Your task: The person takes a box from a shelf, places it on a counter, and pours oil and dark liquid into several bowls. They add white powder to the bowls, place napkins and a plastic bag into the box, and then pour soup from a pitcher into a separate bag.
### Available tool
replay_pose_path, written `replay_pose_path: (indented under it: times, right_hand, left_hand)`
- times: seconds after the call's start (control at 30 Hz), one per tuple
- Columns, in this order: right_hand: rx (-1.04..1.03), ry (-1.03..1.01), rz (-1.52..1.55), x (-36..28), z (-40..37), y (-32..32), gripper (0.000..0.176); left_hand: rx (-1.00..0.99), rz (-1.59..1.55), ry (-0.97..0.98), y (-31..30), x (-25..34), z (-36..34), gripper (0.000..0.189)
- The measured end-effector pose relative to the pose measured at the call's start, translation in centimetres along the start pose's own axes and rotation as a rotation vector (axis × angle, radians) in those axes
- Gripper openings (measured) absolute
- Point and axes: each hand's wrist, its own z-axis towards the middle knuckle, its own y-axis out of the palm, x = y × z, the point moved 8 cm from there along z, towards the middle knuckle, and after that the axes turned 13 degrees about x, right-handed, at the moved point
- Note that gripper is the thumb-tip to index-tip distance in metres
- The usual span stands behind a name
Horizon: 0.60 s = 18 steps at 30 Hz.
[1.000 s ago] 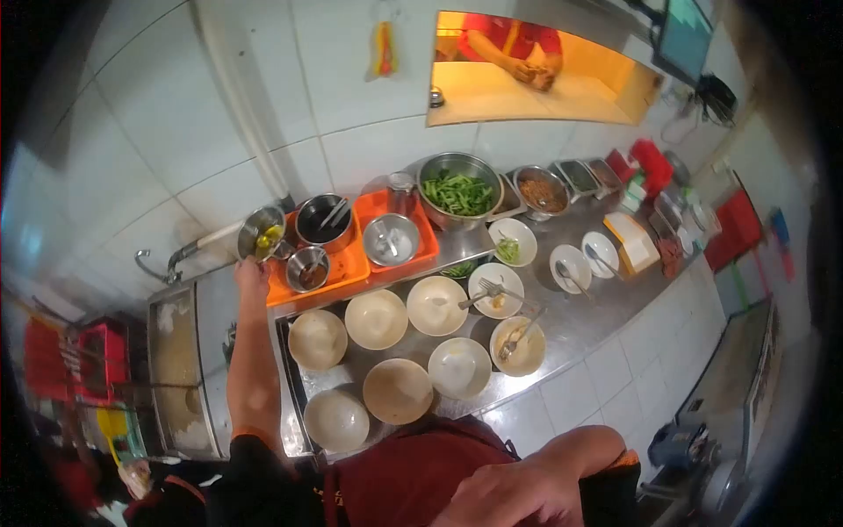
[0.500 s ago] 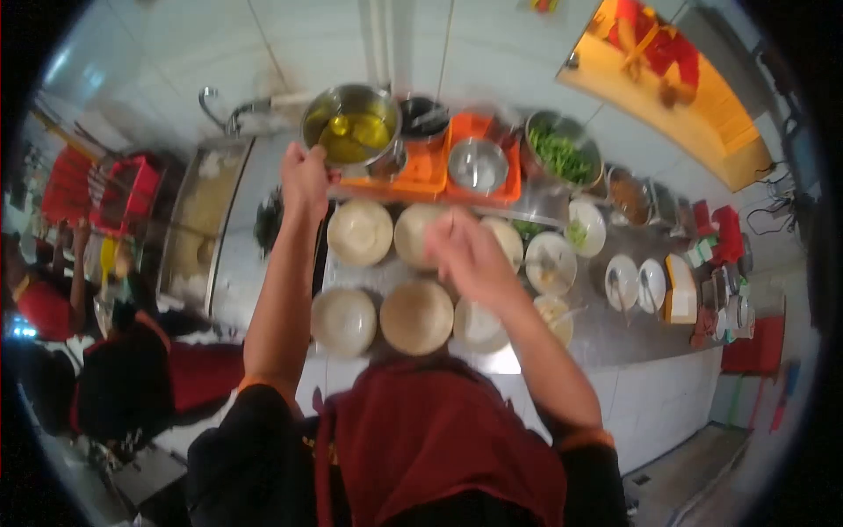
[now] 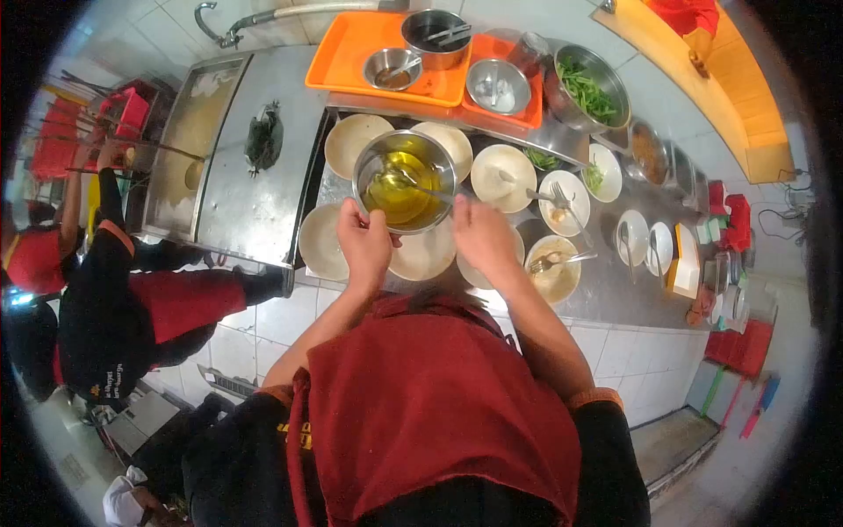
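A steel pot (image 3: 370, 162) of clear yellow liquid, which looks like oil (image 3: 409, 204), is held over the bowls by my left hand (image 3: 366, 246), closed at its near rim. My right hand (image 3: 482, 239) is closed on the handle of a metal spoon (image 3: 430, 190), whose head dips into the liquid. Around and under the pot stand several pale bowls, among them the back-left bowl (image 3: 346, 145), the front-left bowl (image 3: 318, 244) and a bowl to the right (image 3: 500, 172). The pot partly hides the bowls beneath it.
Behind stands an orange tray (image 3: 338, 66) with a dark-filled pot (image 3: 435, 53) and a small steel bowl (image 3: 392, 69). A pot of green vegetables (image 3: 587, 92) and bowls with spoons (image 3: 565, 202) lie rightward. Left are a sink (image 3: 189, 140) and a co-worker (image 3: 114, 299).
My left hand has brought the pot from the back tray down over the bowls. My right hand, blurred above the bowls before, now grips the spoon in the pot.
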Motion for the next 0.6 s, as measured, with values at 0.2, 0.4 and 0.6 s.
replay_pose_path:
  times: [0.2,0.4,0.6]
  right_hand:
    - [0.390,-0.449,-0.146,-3.6,-0.5,-5.9,0.026]
    - [0.272,-0.356,0.009,-2.0,2.4,-3.4,0.029]
    - [0.273,-0.389,0.077,-6.6,5.4,-3.8,0.031]
  left_hand:
    - [-0.060,-0.002,0.031,-0.2,0.7,-0.6,0.021]
    - [-0.049,0.056,0.079,-0.6,1.5,0.8,0.022]
    - [0.034,-0.005,0.032,-3.3,1.0,4.2,0.021]
